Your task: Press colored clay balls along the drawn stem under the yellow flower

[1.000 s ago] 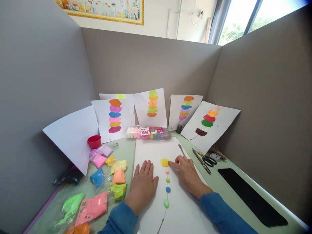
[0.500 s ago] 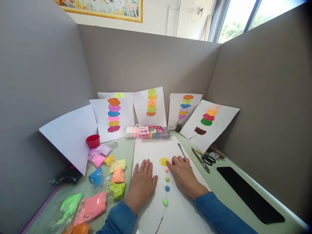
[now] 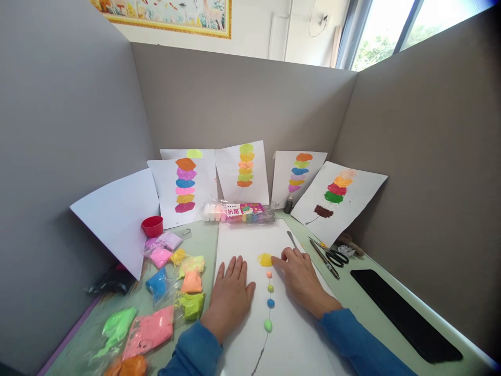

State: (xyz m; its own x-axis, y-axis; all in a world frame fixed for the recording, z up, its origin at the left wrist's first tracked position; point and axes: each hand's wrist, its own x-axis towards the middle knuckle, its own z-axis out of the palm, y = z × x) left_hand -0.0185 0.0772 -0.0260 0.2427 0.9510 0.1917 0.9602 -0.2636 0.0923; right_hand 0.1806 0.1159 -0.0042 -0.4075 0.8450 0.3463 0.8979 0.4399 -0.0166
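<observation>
1. Yellow clay point(image 3: 265, 259) is lying flattened on the white sheet point(image 3: 250, 243), touching the right hand point(image 3: 303, 279) at its index fingertip point(image 3: 275, 263); those fingers are loosely curled, gripping nothing.
2. The left hand point(image 3: 230, 297) is pressing flat, fingers spread, just left of the balls point(image 3: 269, 303).
3. The balls' row is running lengthwise from the clay toward the person.

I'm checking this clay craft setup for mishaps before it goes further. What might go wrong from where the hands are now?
The right hand presses at the yellow clay patch, right above the small orange ball; a slip may squash that ball. The left hand lies flat on the white sheet; if it lifts, the sheet may shift. The scissors lie close by the right hand, so a sideways sweep might knock them.
</observation>
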